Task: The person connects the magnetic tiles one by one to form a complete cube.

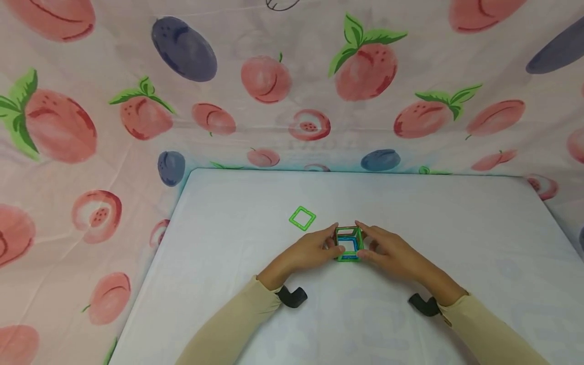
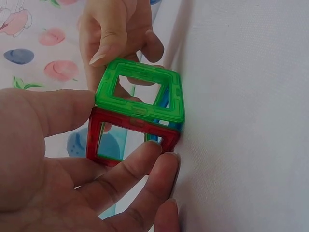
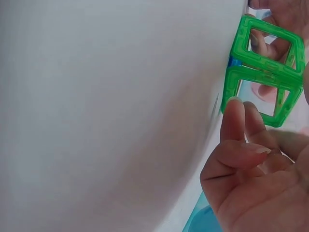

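Observation:
A small cube of see-through magnetic tile frames stands on the white table between both hands. Its near side and right side are green tiles, its left side is a red tile, and blue shows at the base. My left hand holds the cube from the left, thumb at the near edge and fingertips against the red side. From the right, my right hand grips it with thumb near and fingers at the far corner. Beyond the left hand, one loose green square tile lies flat.
The white-covered table reaches to a fruit-printed cloth hanging at the back and left. Black bands show at the left wrist and right wrist, by the beige sleeves.

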Available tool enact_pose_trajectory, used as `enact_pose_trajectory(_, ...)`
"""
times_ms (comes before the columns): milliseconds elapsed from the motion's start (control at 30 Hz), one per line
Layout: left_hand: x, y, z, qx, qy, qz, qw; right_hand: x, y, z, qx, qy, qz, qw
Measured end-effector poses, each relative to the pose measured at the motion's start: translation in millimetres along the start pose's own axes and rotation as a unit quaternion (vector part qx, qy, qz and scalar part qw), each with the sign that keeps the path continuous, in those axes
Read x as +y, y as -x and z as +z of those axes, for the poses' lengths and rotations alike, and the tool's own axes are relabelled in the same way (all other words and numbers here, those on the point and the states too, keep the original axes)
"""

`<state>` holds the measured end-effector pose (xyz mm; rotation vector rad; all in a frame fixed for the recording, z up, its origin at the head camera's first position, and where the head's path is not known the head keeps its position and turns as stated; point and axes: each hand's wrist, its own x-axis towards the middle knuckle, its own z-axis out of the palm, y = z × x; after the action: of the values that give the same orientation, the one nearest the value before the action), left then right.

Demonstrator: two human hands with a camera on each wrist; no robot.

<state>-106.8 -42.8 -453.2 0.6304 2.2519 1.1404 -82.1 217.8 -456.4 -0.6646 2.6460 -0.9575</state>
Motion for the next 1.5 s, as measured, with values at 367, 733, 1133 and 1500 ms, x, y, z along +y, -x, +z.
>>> enact_pose_trajectory(367,-2.7,0.3,0.1,-0.005,0.000,-0.012,0.9999,-1.6,-0.8,-2.0,0.015,0.029,-0.035,0.999)
enact_pose_trajectory(733,-2.0,3.1,0.1,-0.008,-0.006,-0.002,0.9999,-3.8,0.5,-1.6,0.028,0.115,-0.039,0.992)
enact_pose_trajectory(1133,-2.6,6.7,0.4,-0.008,-0.003,-0.008,0.9999,-0.4,-0.5,5.4,0.058,0.039,-0.043,0.997)
enact_pose_trajectory(1500,-2.2,5.4,-0.1,-0.002,-0.005,-0.013,0.9999,1.9,-6.5,3.2,0.035,-0.056,0.002,0.998)
